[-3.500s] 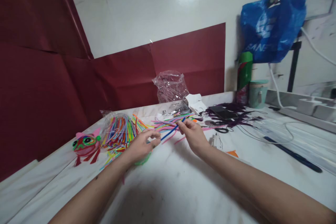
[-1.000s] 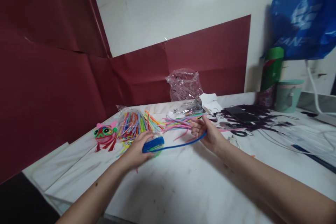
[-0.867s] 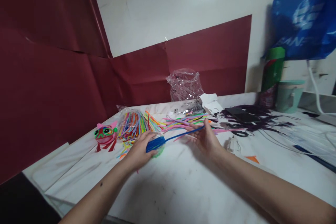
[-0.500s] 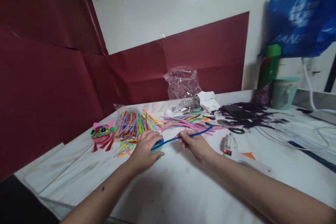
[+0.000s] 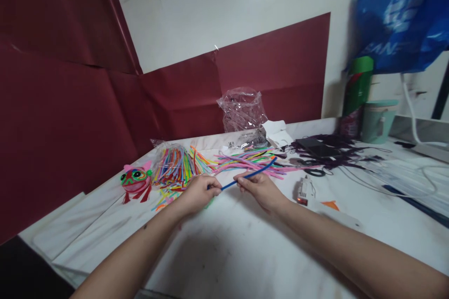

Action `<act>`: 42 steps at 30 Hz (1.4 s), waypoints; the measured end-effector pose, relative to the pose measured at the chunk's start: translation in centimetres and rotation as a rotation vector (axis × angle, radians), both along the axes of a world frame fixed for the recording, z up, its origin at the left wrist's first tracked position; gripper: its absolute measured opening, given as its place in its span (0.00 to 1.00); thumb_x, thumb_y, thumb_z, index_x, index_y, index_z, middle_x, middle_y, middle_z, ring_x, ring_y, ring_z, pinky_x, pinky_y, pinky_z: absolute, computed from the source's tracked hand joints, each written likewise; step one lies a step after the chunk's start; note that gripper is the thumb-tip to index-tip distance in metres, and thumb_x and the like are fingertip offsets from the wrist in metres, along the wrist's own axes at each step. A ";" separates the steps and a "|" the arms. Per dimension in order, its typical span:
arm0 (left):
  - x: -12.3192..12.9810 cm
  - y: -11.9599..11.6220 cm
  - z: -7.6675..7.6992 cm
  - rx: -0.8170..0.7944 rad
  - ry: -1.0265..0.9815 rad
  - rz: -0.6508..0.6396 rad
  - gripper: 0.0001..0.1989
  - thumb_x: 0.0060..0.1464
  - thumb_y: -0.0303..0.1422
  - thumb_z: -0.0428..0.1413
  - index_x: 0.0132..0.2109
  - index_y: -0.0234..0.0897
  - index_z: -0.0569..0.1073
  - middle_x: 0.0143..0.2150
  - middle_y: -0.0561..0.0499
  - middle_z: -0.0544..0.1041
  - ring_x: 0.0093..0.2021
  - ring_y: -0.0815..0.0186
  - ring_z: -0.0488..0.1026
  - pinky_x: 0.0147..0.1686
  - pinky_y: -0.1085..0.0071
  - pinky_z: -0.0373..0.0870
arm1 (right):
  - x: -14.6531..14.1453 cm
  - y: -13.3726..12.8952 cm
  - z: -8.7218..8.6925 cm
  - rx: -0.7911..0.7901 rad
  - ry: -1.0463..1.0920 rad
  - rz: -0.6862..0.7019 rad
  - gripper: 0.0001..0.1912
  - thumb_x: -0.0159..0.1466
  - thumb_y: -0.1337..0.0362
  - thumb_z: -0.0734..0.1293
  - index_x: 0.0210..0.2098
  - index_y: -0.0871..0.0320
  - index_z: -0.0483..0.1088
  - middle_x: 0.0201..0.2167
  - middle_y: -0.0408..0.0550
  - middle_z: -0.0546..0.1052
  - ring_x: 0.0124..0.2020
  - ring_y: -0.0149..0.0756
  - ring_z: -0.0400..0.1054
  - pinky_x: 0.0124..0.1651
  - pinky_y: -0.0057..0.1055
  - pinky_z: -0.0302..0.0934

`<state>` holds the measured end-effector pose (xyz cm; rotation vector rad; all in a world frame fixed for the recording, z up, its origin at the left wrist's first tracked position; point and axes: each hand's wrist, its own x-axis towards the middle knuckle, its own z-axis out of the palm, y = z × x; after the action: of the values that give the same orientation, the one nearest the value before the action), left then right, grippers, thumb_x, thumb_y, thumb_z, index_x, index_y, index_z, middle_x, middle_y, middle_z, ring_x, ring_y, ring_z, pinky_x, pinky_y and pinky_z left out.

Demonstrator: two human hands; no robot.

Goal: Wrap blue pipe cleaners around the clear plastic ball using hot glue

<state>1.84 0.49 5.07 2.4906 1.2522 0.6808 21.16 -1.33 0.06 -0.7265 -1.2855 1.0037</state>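
Note:
A blue pipe cleaner point(image 5: 261, 169) stretches between my two hands above the marble-patterned table. My left hand point(image 5: 203, 191) pinches it near its left end, and a bit of something green shows beneath that hand, mostly hidden. Farther right, my right hand point(image 5: 257, 189) grips the same pipe cleaner between thumb and fingers, its free end pointing up and right. Behind my left hand lies a plastic bag of colourful pipe cleaners point(image 5: 177, 163); loose pink and mixed ones point(image 5: 242, 161) lie behind my right hand.
A decorated frog-like figure point(image 5: 136, 181) stands at the left. To the right are a hot glue gun point(image 5: 305, 190), black scissors point(image 5: 315, 173), a phone point(image 5: 317, 147), dark purple strands and a green lidded cup point(image 5: 379, 121). A clear plastic bag point(image 5: 243, 110) stands at the back.
My left hand has closed its fingers around the blue pipe cleaner's left part, where they were spread over the green thing. The pipe cleaner and my right hand have shifted slightly left.

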 end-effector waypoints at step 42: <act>-7.4 0.4 -3.4 -0.028 0.104 0.003 0.53 0.33 0.27 0.65 0.66 0.40 0.49 0.69 0.42 0.46 0.68 0.52 0.44 0.64 0.58 0.46 | 0.9 1.4 -3.4 -0.280 -0.070 0.280 0.36 0.43 0.62 0.78 0.51 0.54 0.69 0.50 0.55 0.73 0.47 0.45 0.70 0.48 0.46 0.66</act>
<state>-5.52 0.93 1.62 2.5306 1.2922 0.5364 22.11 0.06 -3.31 -0.8133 -1.3466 1.4164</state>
